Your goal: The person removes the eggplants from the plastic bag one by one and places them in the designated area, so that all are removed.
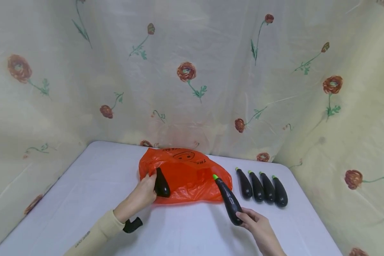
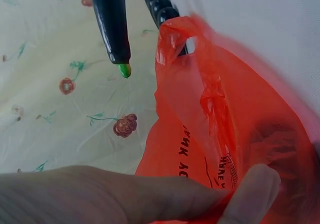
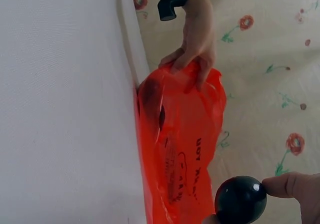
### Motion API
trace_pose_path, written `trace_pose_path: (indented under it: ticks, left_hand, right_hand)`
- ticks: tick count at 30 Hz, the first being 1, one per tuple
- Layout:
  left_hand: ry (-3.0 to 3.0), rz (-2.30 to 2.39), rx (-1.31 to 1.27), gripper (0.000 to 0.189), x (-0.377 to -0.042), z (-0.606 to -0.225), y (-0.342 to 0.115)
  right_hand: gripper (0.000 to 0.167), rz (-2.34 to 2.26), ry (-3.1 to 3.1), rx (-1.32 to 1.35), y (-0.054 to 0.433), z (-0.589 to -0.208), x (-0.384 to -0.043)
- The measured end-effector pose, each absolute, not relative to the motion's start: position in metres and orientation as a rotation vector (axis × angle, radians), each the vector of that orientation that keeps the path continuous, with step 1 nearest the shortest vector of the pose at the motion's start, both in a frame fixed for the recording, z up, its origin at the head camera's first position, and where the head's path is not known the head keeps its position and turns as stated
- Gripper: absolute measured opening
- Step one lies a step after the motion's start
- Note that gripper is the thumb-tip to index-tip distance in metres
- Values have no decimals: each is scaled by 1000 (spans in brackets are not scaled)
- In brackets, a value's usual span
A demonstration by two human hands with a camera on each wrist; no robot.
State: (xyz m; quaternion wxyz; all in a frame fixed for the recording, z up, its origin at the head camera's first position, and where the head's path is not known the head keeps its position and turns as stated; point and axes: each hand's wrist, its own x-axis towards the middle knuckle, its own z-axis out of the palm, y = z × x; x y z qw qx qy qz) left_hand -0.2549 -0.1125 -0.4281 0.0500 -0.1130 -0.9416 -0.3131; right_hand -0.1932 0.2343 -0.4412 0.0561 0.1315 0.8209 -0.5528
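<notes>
A red plastic bag (image 1: pixel 192 177) with black print lies on the white table. My left hand (image 1: pixel 143 192) pinches the edge of its mouth; in the left wrist view the thumb (image 2: pixel 252 194) presses the film. Close by those fingers, a dark eggplant (image 1: pixel 161 184) lies at the bag's left end, and a dark shape shows through the film in both wrist views. My right hand (image 1: pixel 256 224) holds another eggplant (image 1: pixel 229 201) by its thick bottom end, thumb on one side. Its green tip points toward the bag, above the table. The right wrist view shows that eggplant's round end (image 3: pixel 241 200).
Several more eggplants (image 1: pixel 265 187) lie side by side right of the bag, green tips away from me. A pale flowered sheet (image 1: pixel 192 89) hangs behind and beside the table (image 1: pixel 185 227). A black fitting (image 1: pixel 133 225) sits at my left wrist.
</notes>
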Motion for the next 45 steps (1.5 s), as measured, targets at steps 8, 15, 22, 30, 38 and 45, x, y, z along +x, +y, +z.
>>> trace_pose_path:
  ticks: [8,15,22,30,38,45]
  left_hand:
    - [-2874,-962,-333,64,-256,-427,-113]
    - [-2874,-976,-328,63,-255,-427,-113]
    - [-2886,-970,-328,65,-255,-426,-113]
    - [-2889,-963,-335,65,-255,-426,-112]
    - [-2888,-990,-315,64,-255,-426,-112]
    - [-2864,-1012,-323,66,-253,-425,-112]
  right_hand:
    - [69,-1705,2425,487,255,-445,-191]
    - [84,-1630,2424,578,275,-454,-188]
    - [89,-1530,2496,647,293,-465,-185]
    - [100,-1316,2583,683,303,-476,-184]
    - [111,-1280,2608,692,304,-480,-182]
    - [110,-1283,2613,739,303,-483,-181]
